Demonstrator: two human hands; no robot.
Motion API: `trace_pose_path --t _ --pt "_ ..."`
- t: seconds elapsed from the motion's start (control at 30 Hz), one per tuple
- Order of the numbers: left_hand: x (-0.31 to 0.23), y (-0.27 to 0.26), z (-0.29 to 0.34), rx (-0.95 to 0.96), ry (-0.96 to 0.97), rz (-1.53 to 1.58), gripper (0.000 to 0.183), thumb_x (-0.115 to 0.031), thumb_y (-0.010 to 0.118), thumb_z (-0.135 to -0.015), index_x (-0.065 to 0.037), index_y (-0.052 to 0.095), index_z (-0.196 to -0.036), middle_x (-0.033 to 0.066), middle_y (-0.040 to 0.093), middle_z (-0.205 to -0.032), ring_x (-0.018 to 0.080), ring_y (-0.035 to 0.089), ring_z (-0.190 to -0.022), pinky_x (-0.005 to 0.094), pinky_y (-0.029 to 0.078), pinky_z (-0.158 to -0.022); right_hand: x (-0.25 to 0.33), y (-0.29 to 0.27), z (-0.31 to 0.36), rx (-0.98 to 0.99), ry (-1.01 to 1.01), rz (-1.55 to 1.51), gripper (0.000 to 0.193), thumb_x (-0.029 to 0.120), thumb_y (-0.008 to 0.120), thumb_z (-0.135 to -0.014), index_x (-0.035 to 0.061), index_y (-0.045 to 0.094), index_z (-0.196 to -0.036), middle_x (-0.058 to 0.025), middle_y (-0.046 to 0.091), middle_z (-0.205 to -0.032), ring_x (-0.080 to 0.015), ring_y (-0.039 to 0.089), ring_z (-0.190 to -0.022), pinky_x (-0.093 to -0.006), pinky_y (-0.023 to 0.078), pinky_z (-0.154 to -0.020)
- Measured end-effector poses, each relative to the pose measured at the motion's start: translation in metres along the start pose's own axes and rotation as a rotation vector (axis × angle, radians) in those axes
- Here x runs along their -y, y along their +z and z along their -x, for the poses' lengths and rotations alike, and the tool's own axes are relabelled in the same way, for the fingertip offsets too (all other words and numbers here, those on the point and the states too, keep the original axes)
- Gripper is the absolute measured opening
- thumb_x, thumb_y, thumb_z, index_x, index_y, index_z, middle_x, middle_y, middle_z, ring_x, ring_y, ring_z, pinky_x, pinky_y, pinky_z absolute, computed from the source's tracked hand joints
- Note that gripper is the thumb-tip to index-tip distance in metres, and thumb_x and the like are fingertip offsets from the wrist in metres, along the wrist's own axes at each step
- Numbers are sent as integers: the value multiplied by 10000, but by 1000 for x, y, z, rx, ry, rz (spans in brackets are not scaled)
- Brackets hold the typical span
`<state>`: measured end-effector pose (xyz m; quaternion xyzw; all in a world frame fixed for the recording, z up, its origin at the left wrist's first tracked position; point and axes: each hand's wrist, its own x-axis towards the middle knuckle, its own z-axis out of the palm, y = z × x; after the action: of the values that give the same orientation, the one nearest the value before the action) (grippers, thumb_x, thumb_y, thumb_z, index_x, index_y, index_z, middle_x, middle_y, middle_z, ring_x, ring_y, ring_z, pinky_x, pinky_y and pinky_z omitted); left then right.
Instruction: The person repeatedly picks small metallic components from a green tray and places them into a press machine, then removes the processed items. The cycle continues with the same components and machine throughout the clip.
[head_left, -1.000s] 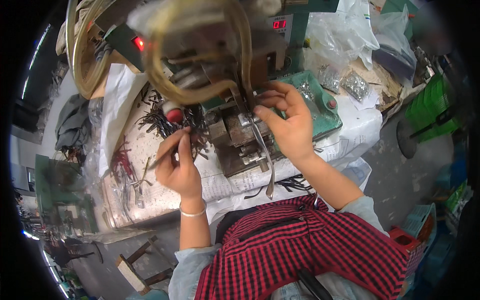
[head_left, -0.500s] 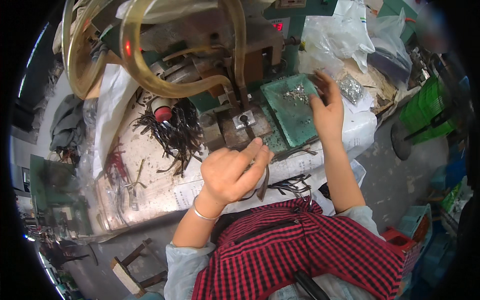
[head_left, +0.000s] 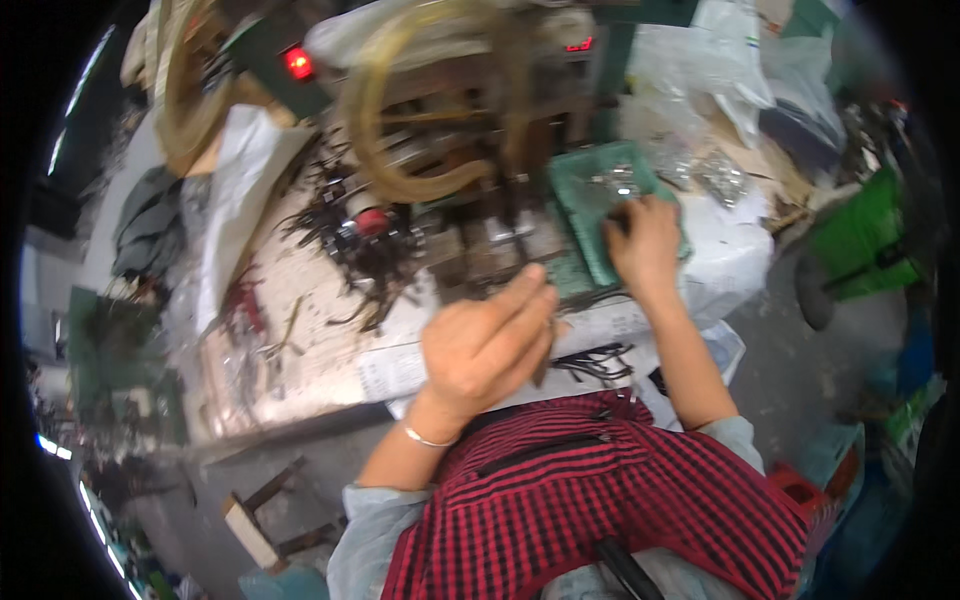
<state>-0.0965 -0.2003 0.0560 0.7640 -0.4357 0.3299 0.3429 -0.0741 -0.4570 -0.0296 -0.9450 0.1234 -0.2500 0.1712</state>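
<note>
The left hand is raised nearest, fingers loosely curled; whether anything is gripped cannot be told. Beyond it, the right hand rests curled in the green tray, small metal parts just past its fingertips, none yet seen picked.

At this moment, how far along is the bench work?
Done: dark finished-looking pieces lie piled left of the machine. In hand: the right hand reaches into the green tray of small metal parts; the left hand hovers near the bench edge. Left: plenty of parts remain in the tray.
</note>
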Motion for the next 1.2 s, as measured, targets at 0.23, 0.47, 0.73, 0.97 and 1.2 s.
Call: trace_pose_path --t 0.23,0.47,0.73,0.97,1.2 --pt "-9 -91 40 -28 -157 -370 157 5 763 -864 -38 734 -1013 126 777 -1025 157 677 -680 262 518 -605 -3 4 10 -77 43 -178 111 131 707 -911 65 689 -1000 -138 728 -921 -342 698 -883 -473 527 -771" --pt "117 -96 20 -65 -615 -557 108 -46 780 -859 -12 761 -959 126 713 -955 280 691 -818 358 552 -758 14 -11 -7 -37 95 -411 182 96 716 -938 17 731 -1101 -148 760 -994 -281 742 -898 -359 559 -838" --pt "187 -44 100 170 -818 -736 142 -210 786 -861 -75 779 -904 125 688 -985 343 695 -864 440 555 -744 -20 -33 31 -166 105 -201 130 59 716 -916 9 746 -1033 -128 746 -982 -273 704 -901 -354 533 -866" --pt "158 -43 69 -245 -901 -141 172 -112 820 -883 26 723 -853 83 710 -775 140 628 -691 295 509 -678 53 -60 7 -128 -103 -682 143 0 706 -864 23 753 -997 -127 743 -979 -303 701 -938 -390 535 -854" --pt "135 -13 74 -453 -1003 278 157 -107 715 -1005 45 724 -968 21 683 -761 68 580 -649 211 453 -594 123 -42 -8 -103 -39 -1087 293 -31 720 -864 -7 671 -1152 -109 739 -988 -226 720 -946 -313 533 -876"
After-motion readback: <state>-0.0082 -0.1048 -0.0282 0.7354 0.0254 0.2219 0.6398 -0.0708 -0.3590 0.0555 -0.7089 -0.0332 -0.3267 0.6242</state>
